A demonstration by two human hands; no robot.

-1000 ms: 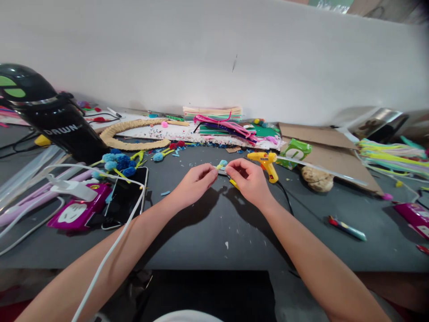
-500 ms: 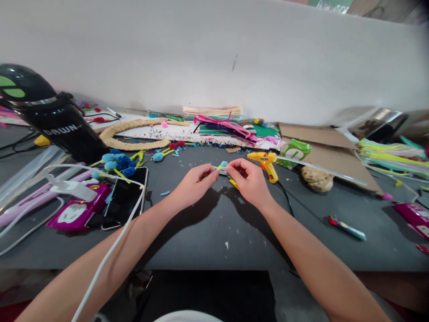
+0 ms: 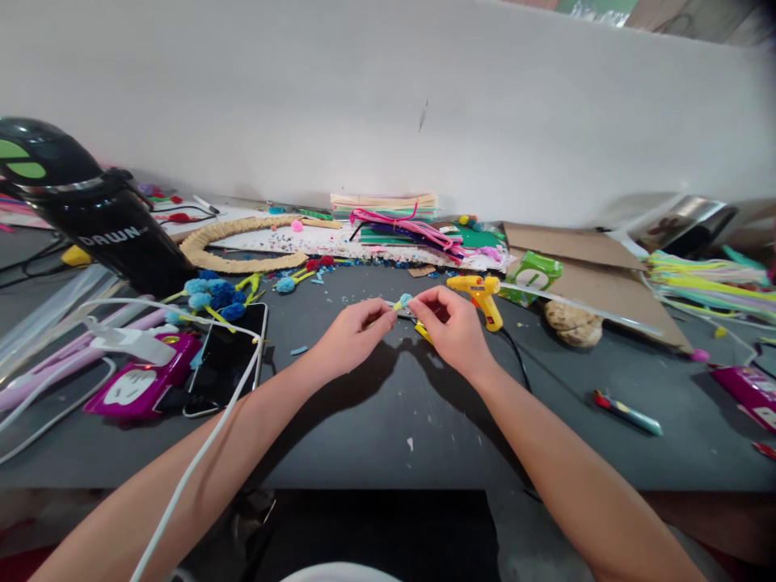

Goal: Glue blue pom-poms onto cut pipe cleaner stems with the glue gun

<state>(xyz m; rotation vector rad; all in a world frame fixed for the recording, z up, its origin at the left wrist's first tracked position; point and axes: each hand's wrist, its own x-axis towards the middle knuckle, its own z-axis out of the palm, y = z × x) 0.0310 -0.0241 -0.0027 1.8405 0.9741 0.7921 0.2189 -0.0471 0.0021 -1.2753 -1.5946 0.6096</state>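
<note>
Over the middle of the table, a small light-blue fuzzy piece with a yellow-green stem (image 3: 402, 301), pipe cleaner by its look, spans the gap between my fingertips. My left hand (image 3: 362, 333) is closed in a pinch on the stem side. My right hand (image 3: 450, 330) pinches the blue side with thumb and forefinger. Beneath the right hand lies a tool with yellow handles (image 3: 423, 331), mostly covered, so its kind is unclear. Just right of that hand rests a yellow hot glue gun (image 3: 483, 297) with a clear glue stick in its back.
A black bottle (image 3: 115, 222), a phone (image 3: 230, 356), blue pom-pom stems (image 3: 212, 295) and a white cable (image 3: 221, 428) are on the left. Behind stand pipe cleaner bundles (image 3: 400, 222) and a tan wrapped ring (image 3: 206, 250). Cardboard (image 3: 594, 283), a stone-like lump (image 3: 575, 323) and a lighter (image 3: 627, 412) lie right.
Both hands stay in nearly the same place. The light-blue end has turned slightly between the fingertips, and the right fingers have shifted a little on it.
</note>
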